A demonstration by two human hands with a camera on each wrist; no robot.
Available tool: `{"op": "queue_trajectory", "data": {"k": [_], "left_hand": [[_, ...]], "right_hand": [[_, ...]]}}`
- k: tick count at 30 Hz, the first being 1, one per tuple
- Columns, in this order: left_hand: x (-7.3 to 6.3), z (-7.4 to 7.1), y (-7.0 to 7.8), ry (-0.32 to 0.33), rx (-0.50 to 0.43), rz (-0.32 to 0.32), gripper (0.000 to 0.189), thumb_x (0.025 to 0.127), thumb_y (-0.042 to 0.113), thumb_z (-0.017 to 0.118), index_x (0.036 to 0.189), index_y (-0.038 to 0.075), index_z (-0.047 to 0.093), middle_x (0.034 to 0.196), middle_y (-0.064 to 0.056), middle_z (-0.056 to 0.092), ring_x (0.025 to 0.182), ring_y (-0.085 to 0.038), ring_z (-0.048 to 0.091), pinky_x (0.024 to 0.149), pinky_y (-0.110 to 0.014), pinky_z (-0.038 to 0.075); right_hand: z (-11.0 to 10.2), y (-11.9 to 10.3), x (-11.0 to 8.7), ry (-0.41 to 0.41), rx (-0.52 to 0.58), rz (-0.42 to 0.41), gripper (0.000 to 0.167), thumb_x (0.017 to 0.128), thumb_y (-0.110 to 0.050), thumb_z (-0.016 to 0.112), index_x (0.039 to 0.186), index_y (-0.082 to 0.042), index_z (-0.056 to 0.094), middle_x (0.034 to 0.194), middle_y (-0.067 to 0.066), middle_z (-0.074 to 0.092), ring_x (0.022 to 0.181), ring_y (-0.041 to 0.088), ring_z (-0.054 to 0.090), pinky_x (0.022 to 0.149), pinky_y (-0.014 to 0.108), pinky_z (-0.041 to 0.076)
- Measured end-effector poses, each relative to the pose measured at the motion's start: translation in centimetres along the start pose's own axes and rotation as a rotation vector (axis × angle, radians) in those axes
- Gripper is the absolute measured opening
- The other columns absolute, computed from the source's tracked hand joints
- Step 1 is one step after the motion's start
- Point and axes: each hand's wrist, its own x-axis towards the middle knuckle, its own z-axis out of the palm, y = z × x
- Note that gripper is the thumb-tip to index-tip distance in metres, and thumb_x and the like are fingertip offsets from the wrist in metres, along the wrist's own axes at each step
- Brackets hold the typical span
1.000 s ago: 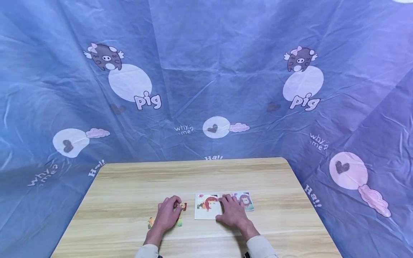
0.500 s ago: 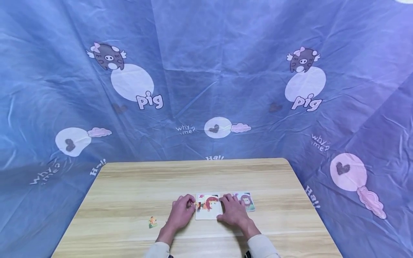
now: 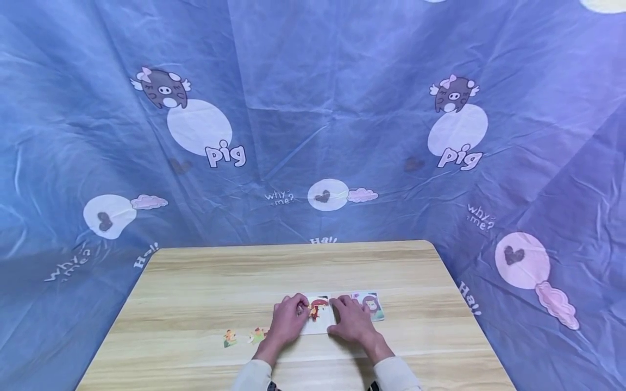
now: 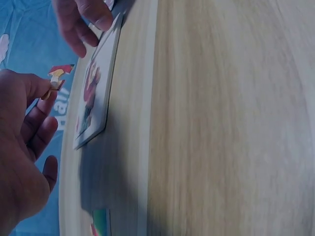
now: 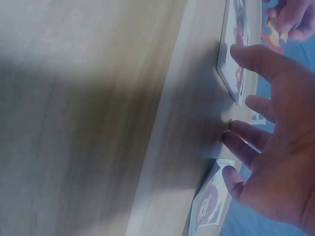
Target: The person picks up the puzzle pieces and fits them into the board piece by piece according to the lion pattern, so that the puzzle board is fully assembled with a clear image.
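A red and yellow jigsaw piece (image 4: 57,76) is pinched between thumb and fingertip of my left hand (image 3: 289,320), raised over the left part of the white puzzle board (image 3: 318,327). The board carries part of a picture with a red-maned lion; my left hand covers its left side in the head view. My right hand (image 3: 354,320) spans the board's right side, fingers spread, with the thumb (image 5: 244,55) right at its near corner. A lion picture card (image 3: 374,305) lies just right of that hand, the little finger overlapping it in the right wrist view.
Two loose picture pieces lie on the wooden table (image 3: 195,293) to the left: an orange and green piece (image 3: 230,338) and a piece group (image 3: 257,335) beside the left forearm. A blue printed cloth (image 3: 293,119) hangs behind the table and along both sides.
My left hand has moved right from the loose pieces to above the board, carrying a jigsaw piece. My right hand stays at the board's right edge.
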Motion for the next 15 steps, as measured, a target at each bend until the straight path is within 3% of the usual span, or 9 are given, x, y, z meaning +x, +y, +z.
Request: {"op": "queue_trajectory", "data": {"k": [6, 15], "left_hand": [[0.4, 1.0, 0.8, 0.015, 0.014, -0.043, 0.011, 0.083, 0.019, 0.064, 0.090, 0.027, 0.066, 0.071, 0.018, 0.058, 0.074, -0.004, 0.046, 0.082, -0.036, 0.032], [0.7, 2.2, 1.7, 0.022, 0.066, -0.047, 0.009, 0.080, 0.020, 0.065, 0.085, 0.028, 0.067, 0.066, 0.019, 0.055, 0.073, -0.004, 0.045, 0.079, -0.035, 0.031]], "right_hand": [[0.0, -0.1, -0.3, 0.006, -0.041, -0.009, 0.074, 0.067, -0.042, 0.080, 0.133, -0.017, 0.056, 0.133, 0.013, 0.053, 0.123, 0.035, 0.050, 0.102, 0.070, 0.027], [0.1, 0.0, -0.5, 0.010, -0.054, -0.017, 0.071, 0.067, -0.042, 0.079, 0.130, -0.018, 0.059, 0.131, 0.011, 0.054, 0.119, 0.032, 0.052, 0.097, 0.066, 0.033]]}}
